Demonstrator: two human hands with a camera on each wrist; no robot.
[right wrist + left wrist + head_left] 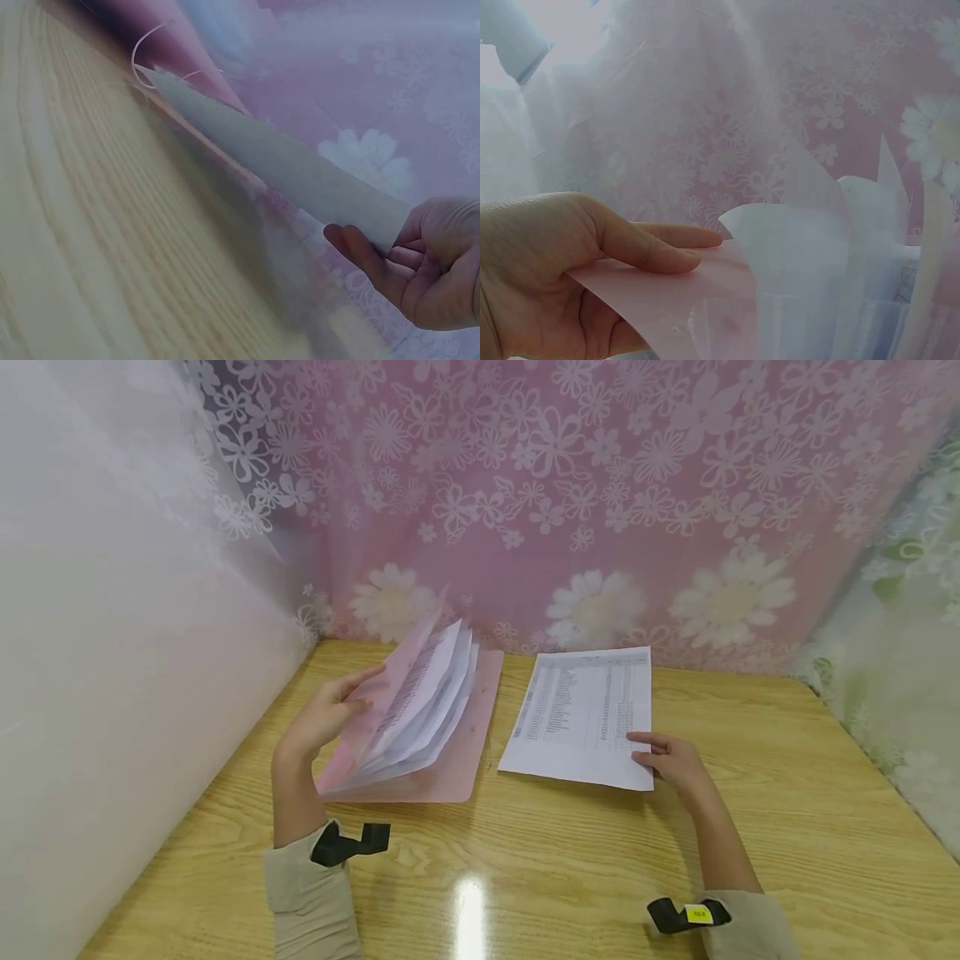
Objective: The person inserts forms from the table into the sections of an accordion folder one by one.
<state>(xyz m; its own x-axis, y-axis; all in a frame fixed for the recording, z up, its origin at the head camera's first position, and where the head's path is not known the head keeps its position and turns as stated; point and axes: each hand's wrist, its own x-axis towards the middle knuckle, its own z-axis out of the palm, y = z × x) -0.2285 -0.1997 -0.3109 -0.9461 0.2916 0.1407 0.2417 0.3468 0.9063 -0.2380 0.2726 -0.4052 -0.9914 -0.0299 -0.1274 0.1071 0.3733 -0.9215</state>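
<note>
The left hand (322, 718) pinches the raised front cover of the pink folder (450, 760), thumb on top, holding it open so the white sheets inside fan upward. At its 3 o'clock, just past the folder's right edge, the right hand (675, 762) grips the near right corner of the printed sheet (581, 714), lifting that edge off the wooden table (787, 827). Bare tabletop lies toward 6 o'clock; the flowered curtain (600, 485) closes off 12 o'clock.

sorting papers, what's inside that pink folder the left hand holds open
Inside the pink folder, several white printed sheets fan out. The left hand lifts its front cover. Their lower parts are hidden by the cover.
</note>
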